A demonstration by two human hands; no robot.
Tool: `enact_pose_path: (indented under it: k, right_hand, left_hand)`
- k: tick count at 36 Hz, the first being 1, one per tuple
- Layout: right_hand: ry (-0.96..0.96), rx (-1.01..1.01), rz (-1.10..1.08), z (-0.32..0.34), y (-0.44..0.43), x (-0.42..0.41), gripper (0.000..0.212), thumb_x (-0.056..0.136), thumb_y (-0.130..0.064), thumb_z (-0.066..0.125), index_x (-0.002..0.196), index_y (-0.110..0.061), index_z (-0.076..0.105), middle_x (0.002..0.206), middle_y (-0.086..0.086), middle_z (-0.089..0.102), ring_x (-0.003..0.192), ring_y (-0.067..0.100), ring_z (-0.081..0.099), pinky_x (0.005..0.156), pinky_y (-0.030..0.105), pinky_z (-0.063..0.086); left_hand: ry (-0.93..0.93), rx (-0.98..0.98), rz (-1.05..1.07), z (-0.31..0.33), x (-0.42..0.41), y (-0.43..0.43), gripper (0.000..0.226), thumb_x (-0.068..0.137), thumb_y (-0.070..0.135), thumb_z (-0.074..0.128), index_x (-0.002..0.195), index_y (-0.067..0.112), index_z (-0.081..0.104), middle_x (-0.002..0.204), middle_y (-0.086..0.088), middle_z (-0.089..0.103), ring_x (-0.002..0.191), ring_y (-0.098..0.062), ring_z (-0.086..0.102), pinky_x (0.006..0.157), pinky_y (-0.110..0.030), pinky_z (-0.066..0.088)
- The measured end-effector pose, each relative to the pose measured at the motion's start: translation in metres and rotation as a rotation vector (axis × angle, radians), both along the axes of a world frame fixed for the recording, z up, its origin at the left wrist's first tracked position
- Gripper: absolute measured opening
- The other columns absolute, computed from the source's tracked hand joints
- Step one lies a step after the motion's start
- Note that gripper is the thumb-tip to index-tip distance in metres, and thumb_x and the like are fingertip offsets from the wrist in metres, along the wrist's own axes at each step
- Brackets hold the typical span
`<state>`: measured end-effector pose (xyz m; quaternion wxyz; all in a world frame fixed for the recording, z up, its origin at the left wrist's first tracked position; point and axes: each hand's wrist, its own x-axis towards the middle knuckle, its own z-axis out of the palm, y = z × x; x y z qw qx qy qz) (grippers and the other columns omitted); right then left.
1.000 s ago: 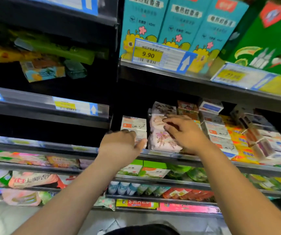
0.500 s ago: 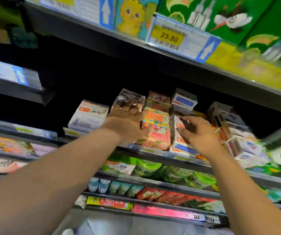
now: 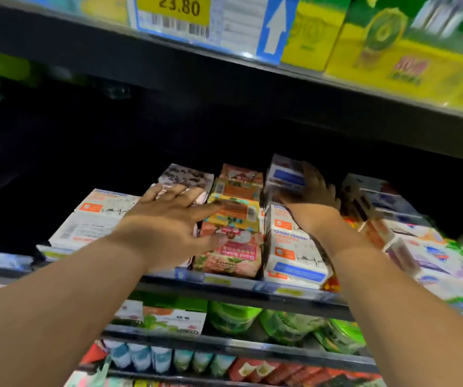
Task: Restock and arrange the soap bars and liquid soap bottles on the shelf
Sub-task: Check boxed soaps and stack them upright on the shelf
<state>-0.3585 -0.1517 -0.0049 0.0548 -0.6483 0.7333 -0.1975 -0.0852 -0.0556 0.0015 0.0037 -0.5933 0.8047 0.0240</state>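
Boxed soap bars stand in stacks on the middle shelf [image 3: 252,287]. My left hand [image 3: 169,222] lies spread over a stack of pink floral soap packs [image 3: 185,175], its thumb against the orange goat-soap boxes [image 3: 231,247]. My right hand [image 3: 312,195] reaches further back and grips a white box with a blue label [image 3: 284,174] on top of the white goat-soap stack [image 3: 294,255]. More white soap boxes [image 3: 93,219] sit to the left, and tilted white and blue boxes [image 3: 409,236] to the right.
The shelf above [image 3: 224,68] hangs low over the soap and carries a 23.80 price tag [image 3: 180,15] and yellow-green boxes [image 3: 409,60]. Lower shelves hold green pouches [image 3: 233,317] and small bottles [image 3: 141,356]. The back left of the soap shelf is dark.
The view has closed in on the soap shelf. My right hand moved up and back from the front white boxes to the top white-blue box. My left hand spread wider over the floral stack.
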Motion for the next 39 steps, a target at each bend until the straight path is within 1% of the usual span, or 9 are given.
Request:
enact_pose_path:
  k: [4,9,15,21,25,28,33,37,39]
  right_hand:
    - [0.097,-0.033,-0.034,0.001,0.003,0.002,0.081,0.085,-0.059,0.065,0.153,-0.037,0.027,0.159,0.006,0.017,0.139,0.036,0.025,0.113,0.049,0.024]
    - [-0.055,-0.086,-0.023,0.0,0.004,-0.001,0.066,0.084,-0.053,0.071,0.141,-0.037,0.043,0.157,0.01,0.02,0.141,0.037,0.026,0.117,0.046,0.026]
    - [-0.121,-0.165,-0.006,-0.003,0.003,-0.006,0.047,0.083,-0.039,0.076,0.126,-0.036,0.056,0.137,0.005,0.05,0.128,0.032,0.046,0.108,0.052,0.037]
    - [-0.179,-0.237,-0.019,0.001,0.006,-0.003,0.077,0.069,-0.039,0.088,0.136,-0.027,0.051,0.136,0.003,0.052,0.125,0.027,0.052,0.104,0.055,0.042]
    - [-0.049,-0.195,-0.009,0.005,0.009,0.001,0.08,0.076,-0.041,0.082,0.144,-0.027,0.042,0.146,0.006,0.039,0.135,0.028,0.041,0.113,0.049,0.031]
    - [0.009,-0.167,0.01,0.015,0.013,0.008,0.081,0.077,-0.046,0.08,0.145,-0.025,0.042,0.146,0.007,0.039,0.133,0.029,0.042,0.11,0.043,0.035]
    - [-0.15,-0.172,0.1,0.029,0.031,-0.001,0.069,0.081,-0.035,0.081,0.139,-0.013,0.052,0.138,0.007,0.05,0.132,0.024,0.043,0.102,0.023,0.035]
    - [-0.35,-0.257,0.146,0.027,0.053,-0.01,0.066,0.074,-0.03,0.087,0.131,-0.015,0.058,0.131,0.008,0.056,0.122,0.025,0.053,0.101,0.039,0.048]
    - [-0.424,-0.255,0.176,0.028,0.066,-0.012,0.064,0.074,-0.028,0.087,0.13,-0.022,0.058,0.127,0.001,0.058,0.113,0.014,0.059,0.091,0.034,0.054]
  left_hand:
    - [0.001,0.02,0.016,0.003,-0.003,0.001,0.078,0.074,0.089,0.001,0.145,0.062,-0.015,0.164,0.015,-0.015,0.152,-0.011,-0.014,0.122,-0.04,-0.008]
    - [0.006,0.034,0.007,0.005,-0.004,0.001,0.083,0.065,0.089,-0.006,0.143,0.064,-0.018,0.164,0.015,-0.016,0.151,-0.012,-0.017,0.123,-0.042,-0.009]
    - [0.021,0.016,-0.032,0.003,-0.001,0.001,0.085,0.065,0.089,-0.009,0.145,0.062,-0.017,0.164,0.015,-0.015,0.152,-0.013,-0.016,0.123,-0.043,-0.004]
    - [0.012,-0.021,-0.053,-0.001,0.001,-0.003,0.109,0.041,0.093,-0.031,0.145,0.063,-0.014,0.166,0.011,-0.009,0.153,-0.016,-0.008,0.124,-0.046,0.002]
    - [0.016,-0.059,-0.033,-0.007,0.0,-0.003,0.115,0.04,0.093,-0.034,0.147,0.061,-0.01,0.166,0.011,-0.007,0.153,-0.015,-0.007,0.123,-0.046,0.002]
    - [0.021,-0.064,-0.014,-0.007,0.004,-0.006,0.117,0.037,0.094,-0.034,0.147,0.061,-0.01,0.166,0.012,-0.006,0.153,-0.015,-0.005,0.123,-0.045,0.003]
    - [0.013,-0.044,-0.029,-0.002,0.002,-0.005,0.119,0.037,0.096,-0.032,0.148,0.06,-0.008,0.167,0.011,-0.002,0.154,-0.017,0.001,0.123,-0.045,0.005]
    - [-0.029,-0.079,-0.008,-0.002,-0.002,-0.002,0.12,0.04,0.093,-0.035,0.151,0.056,-0.007,0.167,0.009,-0.002,0.154,-0.017,0.002,0.123,-0.045,0.006]
    - [-0.016,-0.061,0.004,0.001,0.0,-0.003,0.117,0.044,0.094,-0.031,0.151,0.055,-0.006,0.167,0.01,-0.003,0.154,-0.017,0.0,0.123,-0.045,0.004]
